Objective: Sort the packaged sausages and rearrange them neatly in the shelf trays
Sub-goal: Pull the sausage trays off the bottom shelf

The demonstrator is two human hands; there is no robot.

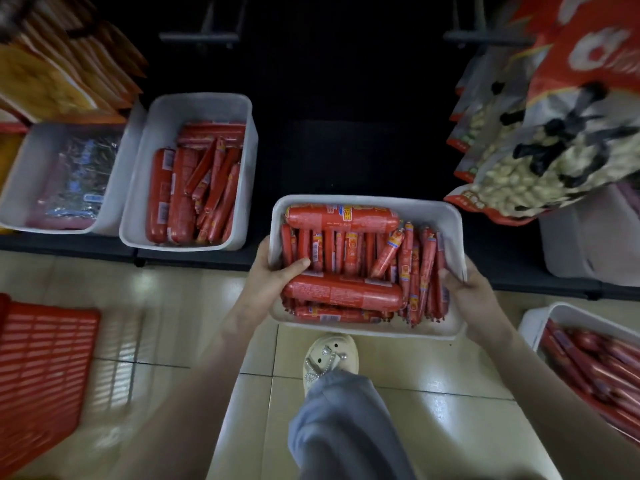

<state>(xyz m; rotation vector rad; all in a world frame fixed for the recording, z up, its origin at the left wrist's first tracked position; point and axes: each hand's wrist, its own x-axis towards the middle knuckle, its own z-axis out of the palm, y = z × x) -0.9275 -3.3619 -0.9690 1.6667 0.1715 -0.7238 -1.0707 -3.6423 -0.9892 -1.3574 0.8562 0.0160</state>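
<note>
While the tray (pixel 363 329) hangs between both hands, in front of the dark gap in the shelf (pixel 194 259) and above the floor (pixel 173 306), we count the load itself as the first risk. The left hand (pixel 273 271) grips the left rim, thumb hooked over it and lying on a thick sausage (pixel 343 292). The right hand (pixel 464 289) clamps the right rim, fingers curled over the edge. Both grips are at the ends, so we expect the plastic may bow or twist if one side drops, and the load is heaped close to the rim. The thin sausages (pixel 346 252) lie in a loose row, several tilted, with thick ones laid across at the far and near sides. A tip towards us would slide the near ones over the low wall, onto the shoe (pixel 329 355) right below.

Sliding the tray into the gap has its own snags. The bags (pixel 554 133) hang down at the right, near the tray's far right corner, and could catch the rim or be knocked off. At the left a shelf tray (pixel 194 102) sits close, so a crooked entry may bump it.

We also note that thick and thin are mixed here, as in the shelf tray. Shelved as it is, the sorting would be left undone. A floor tray (pixel 568 311) at the right and a basket (pixel 45 358) at the left lie near the feet, and a sideways step could trip on them.
</note>
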